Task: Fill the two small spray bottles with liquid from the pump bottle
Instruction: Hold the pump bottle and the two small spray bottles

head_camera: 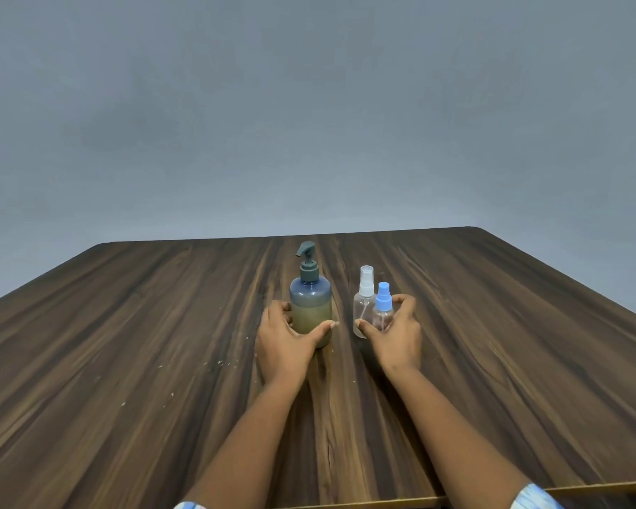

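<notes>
One pump bottle (310,306) stands upright near the middle of the wooden bench (125,343), part-filled with yellowish liquid and topped by a dark pump head. The left hand (285,337) wraps its lower body, grip closed around it. Just right of the pump bottle stand two small clear spray bottles: a white-capped spray bottle (364,304) and a blue-capped spray bottle (383,310), touching. The right hand (397,334) cups both, grip curled around them.

A dark wood-grain table (125,343) carries a pump bottle (310,303) standing upright, and just to its right two small spray bottles: a white-capped one (363,306) and a blue-capped one (382,310). Pale crumbs (219,362) dot the tabletop.
</notes>
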`<state>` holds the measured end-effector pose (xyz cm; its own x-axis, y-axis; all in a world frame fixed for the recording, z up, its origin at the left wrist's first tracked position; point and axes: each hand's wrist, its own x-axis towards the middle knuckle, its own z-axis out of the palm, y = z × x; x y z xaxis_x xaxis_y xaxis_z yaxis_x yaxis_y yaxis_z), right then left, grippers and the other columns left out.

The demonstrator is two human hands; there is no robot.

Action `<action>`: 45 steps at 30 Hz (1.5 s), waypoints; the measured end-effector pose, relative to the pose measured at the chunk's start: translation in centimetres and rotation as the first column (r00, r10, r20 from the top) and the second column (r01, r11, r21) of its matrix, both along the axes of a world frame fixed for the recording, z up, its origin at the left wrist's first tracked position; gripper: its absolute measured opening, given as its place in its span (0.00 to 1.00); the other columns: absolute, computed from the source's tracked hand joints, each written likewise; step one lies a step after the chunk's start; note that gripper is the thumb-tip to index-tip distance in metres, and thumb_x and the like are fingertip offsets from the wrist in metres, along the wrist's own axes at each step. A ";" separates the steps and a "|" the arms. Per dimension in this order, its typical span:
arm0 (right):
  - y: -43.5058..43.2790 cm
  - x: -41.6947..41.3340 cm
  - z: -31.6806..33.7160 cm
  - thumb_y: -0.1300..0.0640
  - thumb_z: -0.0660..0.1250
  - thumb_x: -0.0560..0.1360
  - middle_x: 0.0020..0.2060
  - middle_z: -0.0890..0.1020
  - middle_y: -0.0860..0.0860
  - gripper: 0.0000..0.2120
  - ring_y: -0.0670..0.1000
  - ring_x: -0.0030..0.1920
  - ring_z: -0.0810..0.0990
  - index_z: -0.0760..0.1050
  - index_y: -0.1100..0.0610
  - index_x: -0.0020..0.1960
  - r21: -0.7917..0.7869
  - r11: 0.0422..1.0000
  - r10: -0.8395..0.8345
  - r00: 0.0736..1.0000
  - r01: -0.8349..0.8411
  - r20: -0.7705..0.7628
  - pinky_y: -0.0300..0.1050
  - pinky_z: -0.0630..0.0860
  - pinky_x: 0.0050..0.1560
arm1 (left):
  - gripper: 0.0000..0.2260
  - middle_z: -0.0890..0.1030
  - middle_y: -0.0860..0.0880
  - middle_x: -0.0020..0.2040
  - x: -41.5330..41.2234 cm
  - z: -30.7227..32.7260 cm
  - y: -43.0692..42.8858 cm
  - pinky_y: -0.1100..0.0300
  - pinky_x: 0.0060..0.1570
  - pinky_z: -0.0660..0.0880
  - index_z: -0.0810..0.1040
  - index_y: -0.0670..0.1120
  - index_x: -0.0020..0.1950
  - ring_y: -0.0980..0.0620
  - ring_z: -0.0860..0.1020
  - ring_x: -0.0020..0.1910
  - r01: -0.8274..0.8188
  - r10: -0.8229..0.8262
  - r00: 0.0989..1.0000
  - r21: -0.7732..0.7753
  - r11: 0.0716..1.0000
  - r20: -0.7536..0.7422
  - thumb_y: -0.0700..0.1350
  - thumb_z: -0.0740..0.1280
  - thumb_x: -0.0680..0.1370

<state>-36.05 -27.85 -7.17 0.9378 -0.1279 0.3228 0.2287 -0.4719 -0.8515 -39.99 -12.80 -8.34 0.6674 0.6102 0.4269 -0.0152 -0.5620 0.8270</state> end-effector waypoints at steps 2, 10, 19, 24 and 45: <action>-0.1 0.2 -0.2 0.58 0.77 0.67 0.43 0.74 0.50 0.29 0.51 0.44 0.75 0.66 0.60 0.61 0.021 1.000 0.017 1.000 -0.017 -0.001 0.43 0.70 0.43 | 0.30 0.76 0.50 0.48 0.0 0.0 -0.1 0.50 0.45 0.76 0.72 0.47 0.50 0.51 0.76 0.46 -0.002 0.002 1.000 0.004 1.000 0.002 0.62 0.78 0.57; -0.1 0.4 -0.5 0.58 0.78 0.66 0.42 0.75 0.50 0.29 0.50 0.43 0.75 0.66 0.58 0.61 0.024 0.995 0.097 0.995 -0.097 0.001 0.42 0.69 0.43 | 0.37 0.68 0.53 0.59 0.1 -0.1 0.0 0.58 0.53 0.72 0.66 0.47 0.65 0.53 0.72 0.58 0.177 -0.175 0.983 -0.037 0.983 0.054 0.51 0.79 0.62; -0.6 0.0 -0.5 0.63 0.76 0.67 0.50 0.73 0.50 0.34 0.49 0.49 0.74 0.62 0.58 0.67 0.059 0.987 0.151 0.988 -0.149 -0.039 0.39 0.71 0.44 | 0.33 0.74 0.49 0.60 0.5 -0.7 0.4 0.56 0.53 0.75 0.68 0.48 0.63 0.51 0.75 0.56 0.206 -0.199 0.976 -0.082 0.975 0.088 0.45 0.80 0.63; -0.9 -0.2 -0.5 0.65 0.74 0.68 0.53 0.72 0.51 0.29 0.51 0.51 0.75 0.63 0.59 0.64 0.041 0.991 0.128 0.991 -0.126 -0.027 0.42 0.70 0.47 | 0.35 0.71 0.52 0.58 0.3 -0.5 0.2 0.58 0.50 0.74 0.68 0.46 0.63 0.51 0.74 0.55 0.180 -0.174 0.980 -0.061 0.982 0.101 0.47 0.80 0.61; -0.8 -1.3 0.1 0.52 0.79 0.64 0.50 0.71 0.48 0.40 0.49 0.52 0.73 0.59 0.54 0.67 -0.097 0.987 0.134 0.991 -0.131 0.023 0.43 0.72 0.47 | 0.40 0.68 0.48 0.63 -0.7 0.4 -0.2 0.66 0.47 0.67 0.65 0.46 0.67 0.52 0.71 0.58 0.087 -0.100 0.972 0.071 0.994 0.214 0.52 0.80 0.60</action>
<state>-37.35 -28.64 -7.04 0.9345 0.0292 0.3547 0.3183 -0.5140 -0.7965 -40.70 -12.96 -7.95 0.6081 0.5178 0.6017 -0.2452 -0.5984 0.7627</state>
